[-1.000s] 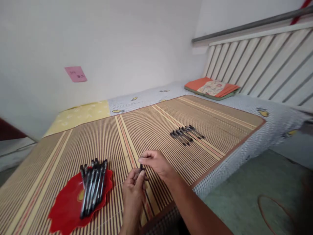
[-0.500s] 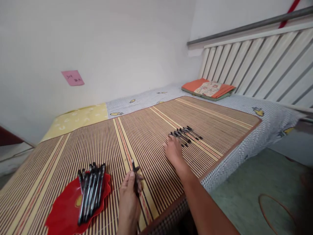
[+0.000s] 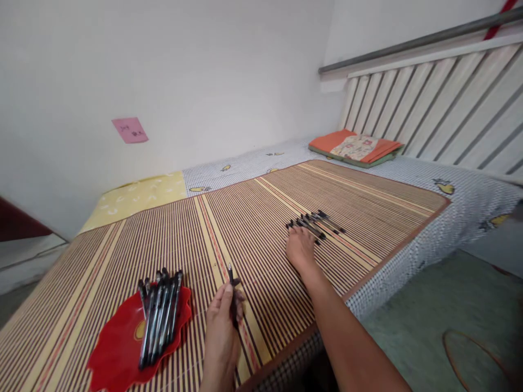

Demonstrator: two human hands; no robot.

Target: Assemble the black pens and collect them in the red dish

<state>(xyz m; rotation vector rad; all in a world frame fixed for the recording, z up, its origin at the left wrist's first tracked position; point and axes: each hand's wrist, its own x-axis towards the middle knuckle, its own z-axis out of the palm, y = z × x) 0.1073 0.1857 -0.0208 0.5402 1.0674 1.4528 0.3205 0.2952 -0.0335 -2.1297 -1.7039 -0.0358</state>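
Note:
My left hand [image 3: 223, 326] is closed around a black pen [image 3: 232, 294] that points up and away, held just above the bamboo mat [image 3: 253, 218]. My right hand [image 3: 300, 247] reaches out over the mat, its fingers at the near end of a row of black pens [image 3: 314, 223] lying side by side. Its fingertips are hidden behind the back of the hand. A red plate [image 3: 118, 348] at the near left carries a bundle of black pens [image 3: 160, 313].
The mat covers a bed with a checked sheet [image 3: 449, 218]. An orange folded cushion [image 3: 354, 147] lies at the far right by a slatted headboard [image 3: 429, 114]. A pink note [image 3: 129, 129] is stuck on the white wall. Green floor [image 3: 441, 316] lies to the right.
My right hand left my left hand and reached out to the row of pens on the mat. My left hand stayed put with its pen.

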